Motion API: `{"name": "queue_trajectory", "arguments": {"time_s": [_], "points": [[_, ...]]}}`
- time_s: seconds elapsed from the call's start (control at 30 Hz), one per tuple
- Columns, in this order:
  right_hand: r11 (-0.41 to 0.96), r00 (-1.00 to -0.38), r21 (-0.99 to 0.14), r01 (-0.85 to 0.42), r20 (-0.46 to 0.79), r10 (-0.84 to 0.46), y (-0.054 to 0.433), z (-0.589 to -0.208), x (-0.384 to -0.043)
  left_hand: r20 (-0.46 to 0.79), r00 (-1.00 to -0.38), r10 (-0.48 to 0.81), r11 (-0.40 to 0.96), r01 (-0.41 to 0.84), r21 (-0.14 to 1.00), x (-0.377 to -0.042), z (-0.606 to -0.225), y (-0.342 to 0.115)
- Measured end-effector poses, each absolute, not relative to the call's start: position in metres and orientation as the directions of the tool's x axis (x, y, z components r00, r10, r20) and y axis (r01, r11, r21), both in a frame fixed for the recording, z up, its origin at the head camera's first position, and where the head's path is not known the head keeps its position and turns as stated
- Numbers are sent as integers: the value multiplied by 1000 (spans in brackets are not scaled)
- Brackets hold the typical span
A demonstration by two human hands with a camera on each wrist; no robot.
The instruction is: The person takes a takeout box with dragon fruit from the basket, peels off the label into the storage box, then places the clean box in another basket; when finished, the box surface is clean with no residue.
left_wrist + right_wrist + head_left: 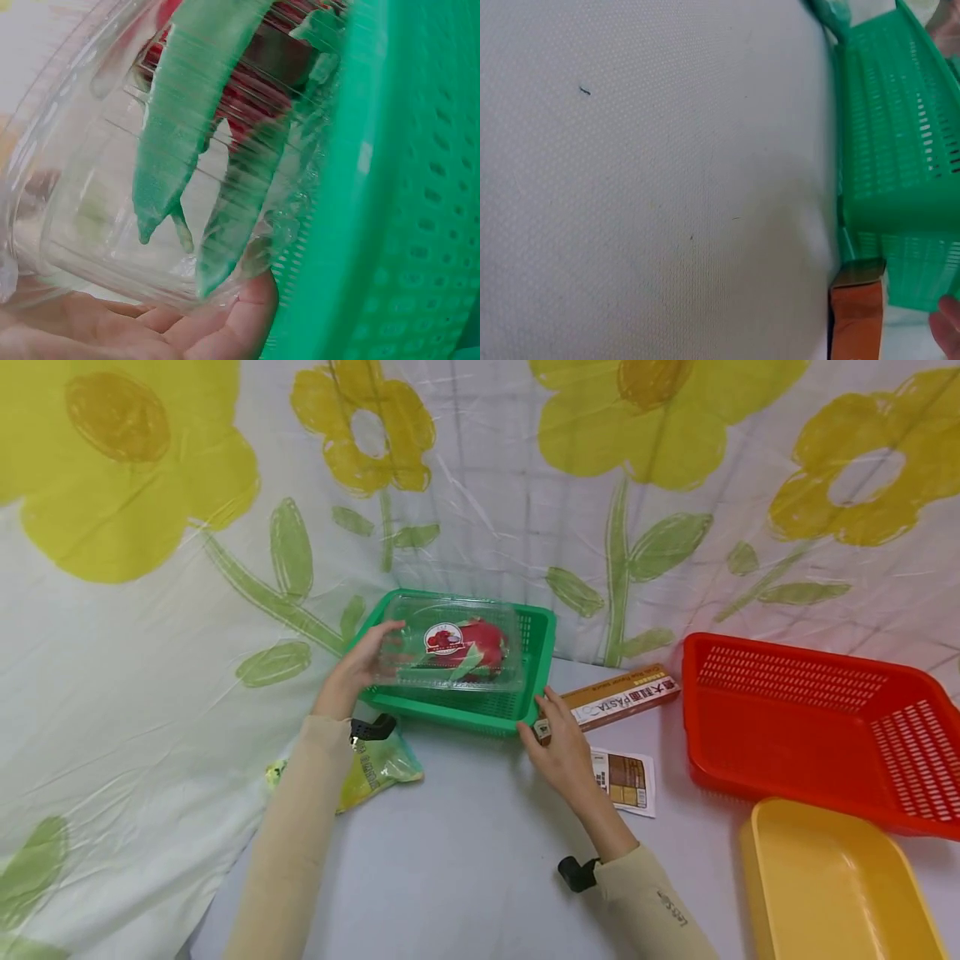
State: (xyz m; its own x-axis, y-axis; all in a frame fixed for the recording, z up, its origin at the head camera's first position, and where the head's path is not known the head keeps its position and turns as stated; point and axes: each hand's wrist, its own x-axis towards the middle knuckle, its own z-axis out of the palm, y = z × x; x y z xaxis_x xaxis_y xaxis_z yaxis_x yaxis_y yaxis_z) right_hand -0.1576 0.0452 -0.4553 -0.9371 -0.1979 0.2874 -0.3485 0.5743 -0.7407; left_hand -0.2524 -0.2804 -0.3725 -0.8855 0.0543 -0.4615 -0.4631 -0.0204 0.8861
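Observation:
In the head view, my left hand (pixel 360 662) grips the left end of a clear plastic fruit box (pixel 405 678), thumb on its upper edge and fingers beneath. Inside shows a red dragon fruit (pixel 491 643) with green leafy tips, behind a round label. The box overlaps the opening of a green perforated basket (pixel 450 714). The left wrist view shows the fingers (pixel 251 311) against the box, next to the basket wall. My right hand (pixel 562 752) holds the basket's front right corner between thumb and fingers; only its fingertips (pixel 946 330) show in the right wrist view.
A pasta box (pixel 622 700) lies right of the green basket, with a flat white-and-brown packet (pixel 633 781) before it. A red basket (pixel 780 727) and a yellow tub (pixel 832 877) stand at the right. A yellow-green bag (pixel 375 772) lies by the left forearm. Flowered cloth (pixel 480 527) hangs behind.

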Motion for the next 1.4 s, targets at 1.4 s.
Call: {"name": "queue_trajectory", "arguments": {"time_s": [1.4], "points": [[581,-925,-725,-371,345,-159,122,-438,-137,-290,-917,275,-17,-306,952,-72,-404,-261]]}}
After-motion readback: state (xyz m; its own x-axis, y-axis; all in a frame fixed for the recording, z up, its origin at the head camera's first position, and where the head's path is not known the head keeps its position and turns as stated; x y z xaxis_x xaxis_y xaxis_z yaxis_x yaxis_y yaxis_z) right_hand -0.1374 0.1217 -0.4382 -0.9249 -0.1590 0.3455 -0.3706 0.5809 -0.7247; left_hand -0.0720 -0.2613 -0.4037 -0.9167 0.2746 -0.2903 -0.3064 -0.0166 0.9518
